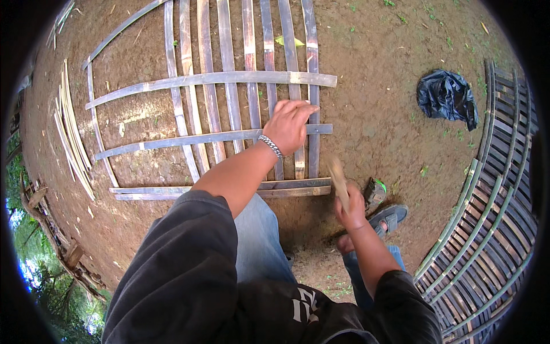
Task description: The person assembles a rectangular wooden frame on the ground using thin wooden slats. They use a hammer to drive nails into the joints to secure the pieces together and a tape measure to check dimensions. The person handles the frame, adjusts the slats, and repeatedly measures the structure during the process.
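A lattice of flat bamboo slats [212, 78] lies on the ground before me, long strips crossed by several others. Over its right part is my left hand [288, 127], a chain bracelet at the wrist. Its fingers are drawn together near the rightmost strip; whatever they may pinch is too small or hidden to make out. My right hand [352, 207], just beyond the lattice's near right corner, is closed round a light wooden stick [338, 179]. The stick points up and away, slightly blurred; no separate head shows on it.
A crumpled black plastic bag [447, 97] lies at the right. Beyond it stretches a finished-looking slatted bamboo panel [475, 252]. Thin bamboo strips [71, 135] are piled at the left. My sandalled foot [391, 219] is beside the lattice. Branches [54, 241] lie at the far left.
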`<state>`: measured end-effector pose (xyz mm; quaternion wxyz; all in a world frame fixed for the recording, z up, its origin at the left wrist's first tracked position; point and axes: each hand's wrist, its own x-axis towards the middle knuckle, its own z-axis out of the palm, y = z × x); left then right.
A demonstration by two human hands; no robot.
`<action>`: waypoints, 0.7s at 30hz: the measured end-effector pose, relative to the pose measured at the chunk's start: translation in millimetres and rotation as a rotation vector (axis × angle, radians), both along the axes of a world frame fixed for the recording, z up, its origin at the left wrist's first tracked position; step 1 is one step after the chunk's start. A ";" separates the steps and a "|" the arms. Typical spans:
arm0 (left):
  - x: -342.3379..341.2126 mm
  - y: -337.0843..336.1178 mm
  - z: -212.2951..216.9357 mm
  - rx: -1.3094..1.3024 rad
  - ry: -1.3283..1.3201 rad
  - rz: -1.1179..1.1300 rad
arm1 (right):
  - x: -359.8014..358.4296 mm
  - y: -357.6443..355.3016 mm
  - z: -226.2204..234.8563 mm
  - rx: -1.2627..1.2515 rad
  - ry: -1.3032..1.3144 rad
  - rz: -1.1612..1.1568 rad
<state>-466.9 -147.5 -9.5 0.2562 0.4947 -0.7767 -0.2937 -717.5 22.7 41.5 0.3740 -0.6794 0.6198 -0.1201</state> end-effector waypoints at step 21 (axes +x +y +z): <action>5.0 3.4 -9.2 0.025 -0.001 -0.018 | 8.1 -25.0 -8.4 0.298 0.220 -0.066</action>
